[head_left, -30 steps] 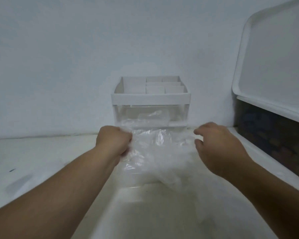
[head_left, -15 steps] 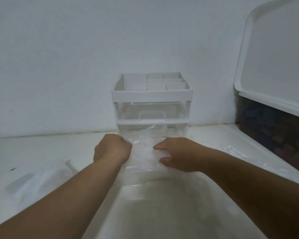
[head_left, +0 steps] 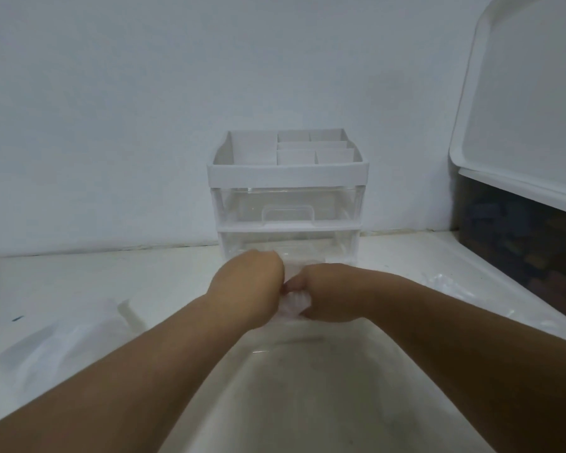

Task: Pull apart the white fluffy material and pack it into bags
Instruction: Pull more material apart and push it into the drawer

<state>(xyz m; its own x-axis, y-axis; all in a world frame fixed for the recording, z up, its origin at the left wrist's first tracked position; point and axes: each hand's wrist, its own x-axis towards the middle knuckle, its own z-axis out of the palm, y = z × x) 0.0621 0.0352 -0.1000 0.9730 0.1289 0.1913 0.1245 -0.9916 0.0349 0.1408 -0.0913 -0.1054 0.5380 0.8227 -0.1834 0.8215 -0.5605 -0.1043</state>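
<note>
So here's where we were at: both hands met dead centre of the view, knuckles nearly touching. Our left hand (head_left: 247,287) was clenched round the 9 o'clock side of a crumpled whitish translucent wad (head_left: 295,303). Our right hand (head_left: 329,294) had its fingers curled onto the 3 o'clock side, so both were grasping the same bunch. Honestly, we couldn't tell whether that wad was the fluffy stuff, a scrunched-up bag, or one stuffed inside the other, it was just too blurry. It sat just over the far edge of a shallow clear plastic tub (head_left: 307,397) at 6 o'clock. Right behind it, at 12 o'clock, was a clear plastic drawer unit with a white divided tray on top (head_left: 288,174).

Progress-wise, we'd have called it early-ish. A flat clear plastic bag (head_left: 62,344) at 8 o'clock on the white worktop (head_left: 79,282) looked unfilled. Some loose crinkled clear film (head_left: 445,282) lay at 3 o'clock, and we couldn't spot a plump, finished bag anywhere. A big storage box with a propped white lid (head_left: 520,125) stood at 2 o'clock. Our guess was that most of the pulling apart and bagging was yet to do.
</note>
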